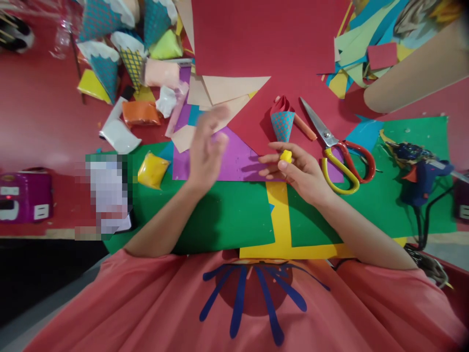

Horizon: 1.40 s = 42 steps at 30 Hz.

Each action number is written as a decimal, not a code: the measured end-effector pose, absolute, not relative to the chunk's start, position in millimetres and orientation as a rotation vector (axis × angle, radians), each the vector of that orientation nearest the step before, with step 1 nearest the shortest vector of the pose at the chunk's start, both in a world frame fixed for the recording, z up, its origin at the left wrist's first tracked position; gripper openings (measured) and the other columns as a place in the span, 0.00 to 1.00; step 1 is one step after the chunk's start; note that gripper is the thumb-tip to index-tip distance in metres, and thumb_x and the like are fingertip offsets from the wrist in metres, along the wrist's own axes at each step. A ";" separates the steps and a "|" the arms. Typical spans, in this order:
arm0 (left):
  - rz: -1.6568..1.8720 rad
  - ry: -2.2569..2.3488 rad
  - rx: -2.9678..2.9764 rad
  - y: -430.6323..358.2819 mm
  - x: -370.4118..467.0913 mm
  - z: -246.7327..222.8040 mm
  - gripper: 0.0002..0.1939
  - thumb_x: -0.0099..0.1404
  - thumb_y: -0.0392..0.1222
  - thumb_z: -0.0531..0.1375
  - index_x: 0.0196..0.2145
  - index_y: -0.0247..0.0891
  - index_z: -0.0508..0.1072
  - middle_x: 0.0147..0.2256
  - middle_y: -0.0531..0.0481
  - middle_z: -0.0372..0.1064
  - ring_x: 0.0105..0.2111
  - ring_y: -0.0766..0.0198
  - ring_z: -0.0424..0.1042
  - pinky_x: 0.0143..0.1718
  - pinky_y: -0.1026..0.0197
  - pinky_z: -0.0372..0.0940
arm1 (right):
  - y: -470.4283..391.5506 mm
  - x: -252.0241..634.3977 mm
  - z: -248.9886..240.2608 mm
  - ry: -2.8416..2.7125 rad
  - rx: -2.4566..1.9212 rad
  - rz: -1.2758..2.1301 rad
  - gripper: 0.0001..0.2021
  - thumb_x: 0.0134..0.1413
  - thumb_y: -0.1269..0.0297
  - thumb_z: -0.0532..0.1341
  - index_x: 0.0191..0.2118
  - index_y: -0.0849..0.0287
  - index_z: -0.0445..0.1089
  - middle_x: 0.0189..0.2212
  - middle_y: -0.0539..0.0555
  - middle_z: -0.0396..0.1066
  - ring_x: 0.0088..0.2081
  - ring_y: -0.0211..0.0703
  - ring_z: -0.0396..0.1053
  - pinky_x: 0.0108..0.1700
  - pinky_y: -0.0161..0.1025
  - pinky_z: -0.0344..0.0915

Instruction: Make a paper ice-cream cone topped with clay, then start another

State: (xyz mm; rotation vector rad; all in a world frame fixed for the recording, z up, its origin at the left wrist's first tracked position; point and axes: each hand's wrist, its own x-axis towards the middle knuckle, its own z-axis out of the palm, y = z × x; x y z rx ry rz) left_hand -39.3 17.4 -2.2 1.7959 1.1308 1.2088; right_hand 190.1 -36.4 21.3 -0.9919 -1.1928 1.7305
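Note:
A small yellow lump (286, 156) is pinched between the thumb and fingers of my right hand (302, 171). Raised over the purple sheet (238, 159), my left hand (208, 151) is blurred, its fingers apart and nothing visible in it. Just beyond my right hand, a small blue and pink patterned cone (282, 126) with red folded material in its top lies on the red sheet (252, 117). An orange stick (305, 126) lies beside the cone. Scissors (335, 144) with a yellow and a red handle lie to the right of my right hand.
Patterned cones (102, 66) and coloured packets (141, 113) crowd the back left. A yellow packet (153, 170) and a phone-like blurred object (110, 193) lie left. At right are a blue glue gun (421, 181), its cable, a cardboard tube (417, 73) and paper scraps (366, 49).

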 end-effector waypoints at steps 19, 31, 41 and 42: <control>1.119 0.825 1.549 -20.2 -1.1 8.7 0.15 0.69 0.49 0.60 0.50 0.43 0.77 0.47 0.47 0.79 0.47 0.61 0.79 0.51 0.59 0.72 | -45.2 189.4 24.3 -1.450 -1.122 1.157 0.12 0.61 0.55 0.62 0.45 0.56 0.71 0.40 0.52 0.77 0.39 0.38 0.77 0.41 0.37 0.76; 0.780 0.645 0.965 -19.1 20.2 4.8 0.23 0.58 0.62 0.65 0.35 0.37 0.78 0.31 0.53 0.76 0.33 0.68 0.77 0.39 0.66 0.72 | -37.0 197.8 14.0 -1.952 -1.027 0.539 0.12 0.61 0.64 0.63 0.50 0.52 0.74 0.52 0.56 0.76 0.54 0.48 0.74 0.55 0.50 0.72; 0.810 0.775 0.974 -18.0 18.2 3.4 0.24 0.52 0.62 0.69 0.26 0.35 0.78 0.25 0.54 0.73 0.27 0.71 0.72 0.33 0.68 0.68 | -40.2 196.5 14.8 -1.983 -0.945 0.438 0.16 0.60 0.65 0.64 0.54 0.51 0.73 0.50 0.56 0.78 0.51 0.48 0.76 0.52 0.48 0.75; 0.817 0.761 0.965 -18.5 17.9 3.3 0.25 0.54 0.64 0.68 0.27 0.36 0.78 0.25 0.53 0.74 0.28 0.70 0.73 0.34 0.67 0.69 | -39.8 197.1 14.5 -1.972 -0.956 0.438 0.14 0.61 0.65 0.64 0.52 0.51 0.74 0.49 0.55 0.78 0.49 0.47 0.77 0.50 0.47 0.76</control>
